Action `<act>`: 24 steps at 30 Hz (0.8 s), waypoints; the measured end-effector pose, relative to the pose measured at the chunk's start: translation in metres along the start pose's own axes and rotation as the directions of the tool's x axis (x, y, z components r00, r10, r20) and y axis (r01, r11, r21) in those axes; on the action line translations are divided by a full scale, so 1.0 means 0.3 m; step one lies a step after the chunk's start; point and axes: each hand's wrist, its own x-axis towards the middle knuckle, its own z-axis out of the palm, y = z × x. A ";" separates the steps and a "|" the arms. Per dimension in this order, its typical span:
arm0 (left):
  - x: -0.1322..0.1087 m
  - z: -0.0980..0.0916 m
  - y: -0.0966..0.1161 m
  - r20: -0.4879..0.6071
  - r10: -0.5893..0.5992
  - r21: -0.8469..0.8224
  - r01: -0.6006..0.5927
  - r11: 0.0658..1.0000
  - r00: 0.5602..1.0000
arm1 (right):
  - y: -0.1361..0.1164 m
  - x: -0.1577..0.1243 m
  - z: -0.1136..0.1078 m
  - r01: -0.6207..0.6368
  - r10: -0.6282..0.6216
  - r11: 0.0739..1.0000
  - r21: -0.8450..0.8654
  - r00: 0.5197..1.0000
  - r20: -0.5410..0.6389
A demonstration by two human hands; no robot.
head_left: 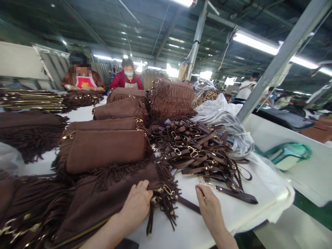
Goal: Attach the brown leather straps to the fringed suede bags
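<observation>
A dark brown fringed bag (116,193) lies at the front of the table, with a gold zipper and gold clips at its right end. My left hand (138,200) is closed on that end, its fingers bent over the top near the zipper. From a gold clip (168,190) there, a brown strap (188,204) runs right to my right hand (210,207). The right fingers are curled, and the strap passes behind them; their exact hold is partly hidden. Just beyond the fingertips lies another loose strap (236,195) with a gold clasp.
A tangled heap of brown straps (192,148) lies beyond my right hand. Stacked brown bags (106,148) stand behind the front one; more fringed bags lie left. Clear plastic bags (225,117) and a slanted metal post (280,58) are at right. Two people (126,77) sit across the table.
</observation>
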 end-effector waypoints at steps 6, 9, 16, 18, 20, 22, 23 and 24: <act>-0.039 0.095 0.031 0.036 0.130 0.057 -0.132 0.990 0.991 | 0.220 0.081 -0.031 -0.022 0.015 0.922 -0.387 1.000 -0.023; -0.053 0.115 0.029 0.064 0.136 0.048 -0.139 0.989 0.989 | 0.283 0.067 -0.050 -0.012 0.010 0.884 -0.468 1.000 -0.006; -0.066 0.050 0.017 0.062 0.111 -0.221 -0.095 0.971 0.992 | 0.331 0.012 -0.057 0.091 -0.065 0.892 -0.443 0.995 0.074; -0.067 0.027 0.019 -0.016 0.097 -0.334 -0.097 0.938 0.995 | 0.296 -0.005 -0.069 0.100 -0.087 0.921 -0.375 0.995 0.051; -0.065 0.007 0.038 -0.118 0.045 -0.460 -0.095 0.883 0.992 | 0.232 -0.025 -0.083 0.131 -0.135 0.961 -0.242 0.991 0.003; -0.058 -0.011 0.074 -0.131 -0.029 -0.632 -0.061 0.773 0.991 | 0.145 -0.048 -0.089 0.198 -0.200 0.978 -0.073 0.979 -0.030; -0.052 -0.018 0.097 -0.083 -0.060 -0.734 -0.020 0.679 0.995 | 0.097 -0.063 -0.086 0.221 -0.221 0.975 -0.002 0.975 -0.033; -0.045 -0.024 0.120 -0.007 -0.079 -0.825 0.039 0.563 0.997 | 0.049 -0.079 -0.080 0.239 -0.238 0.969 0.060 0.971 -0.020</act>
